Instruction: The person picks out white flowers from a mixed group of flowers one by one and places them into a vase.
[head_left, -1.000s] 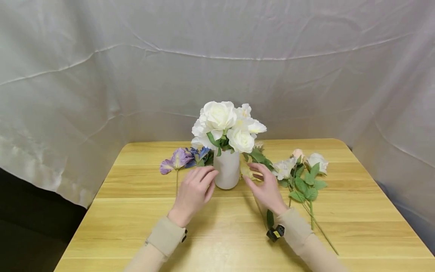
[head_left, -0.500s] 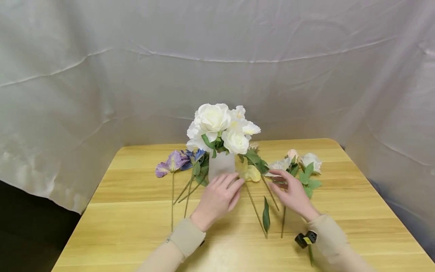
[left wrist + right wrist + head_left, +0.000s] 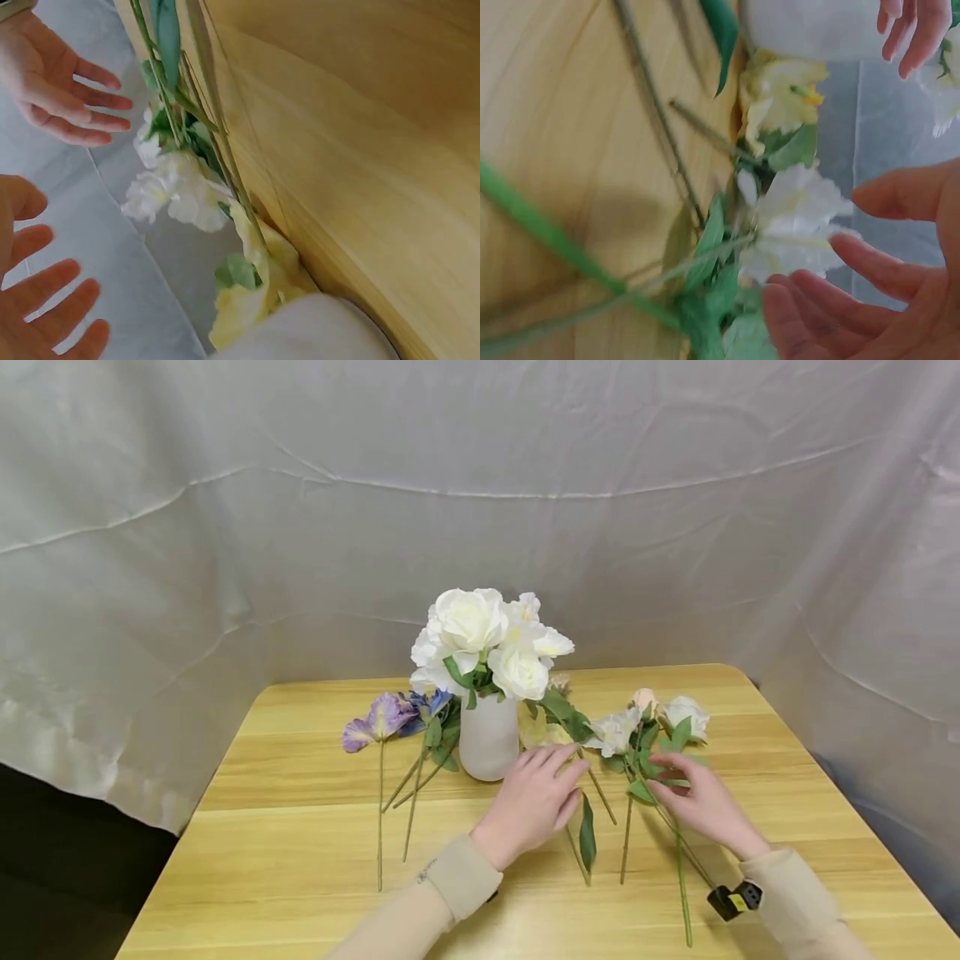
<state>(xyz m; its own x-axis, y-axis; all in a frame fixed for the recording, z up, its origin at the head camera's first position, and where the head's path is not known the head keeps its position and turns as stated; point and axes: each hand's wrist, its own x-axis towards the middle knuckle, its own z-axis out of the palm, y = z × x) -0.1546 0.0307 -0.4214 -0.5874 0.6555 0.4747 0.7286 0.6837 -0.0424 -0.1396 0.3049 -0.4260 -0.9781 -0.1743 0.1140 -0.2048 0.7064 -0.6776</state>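
A white vase (image 3: 489, 739) stands upright with several white flowers (image 3: 480, 631) in it. My left hand (image 3: 536, 797) hovers in front of the vase, partly hiding a yellow flower (image 3: 542, 731) on the table; its fingers are loosely bent and hold nothing. Farther right, my right hand (image 3: 697, 797) is over the green leaves and stems of the right-hand flowers, fingers spread. In the right wrist view a white ruffled flower (image 3: 795, 217) lies just beyond those fingertips; whether they touch a leaf I cannot tell.
On the left lie a purple iris (image 3: 384, 717) and a blue flower (image 3: 431, 703), stems toward me. A white rose (image 3: 686, 717) and a pale pink bud (image 3: 645, 700) lie at the right. A long leaf (image 3: 587, 835) lies before the left hand. Grey cloth (image 3: 480, 527) hangs behind.
Both hands have moved right, away from the vase: the left from the vase's left side to its right front, the right over to the right-hand flowers. The vase and flowers look unmoved.
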